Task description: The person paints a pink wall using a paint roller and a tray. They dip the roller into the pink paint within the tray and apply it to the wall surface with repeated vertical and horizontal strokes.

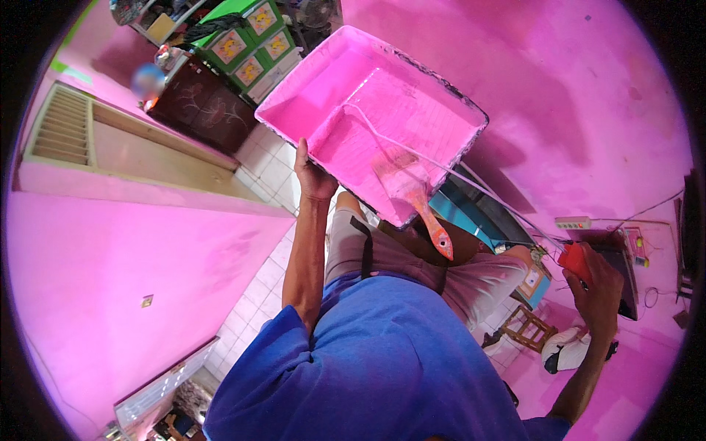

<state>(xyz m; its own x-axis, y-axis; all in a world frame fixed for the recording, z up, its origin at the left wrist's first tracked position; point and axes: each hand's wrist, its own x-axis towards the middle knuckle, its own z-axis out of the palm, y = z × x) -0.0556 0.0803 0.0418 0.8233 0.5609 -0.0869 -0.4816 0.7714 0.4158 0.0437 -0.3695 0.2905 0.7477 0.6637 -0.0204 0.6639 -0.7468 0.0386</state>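
My left hand [316,177] grips the near left side of a paint tray [469,129], thumb over its rim. Pink paint [325,82] pools in the tray's deep end, and the ribbed slope is coated with it. Across the near corner lies a flat paintbrush [412,187], its orange handle sticking out past the rim. My right hand [598,286], off to the right, is closed around the red handle of a paint roller [573,262]. The roller's thin metal rod reaches into the tray, where its pink-coated sleeve [328,129] rests at the edge of the pool.
Pink walls [623,121] rise close by, one with darker patches. Green plastic drawers [248,47] and a dark wooden cabinet [201,105] stand beyond the tray. White floor tiles [265,275] lie below left. A power strip [572,223] and a wooden stool [528,329] are at right.
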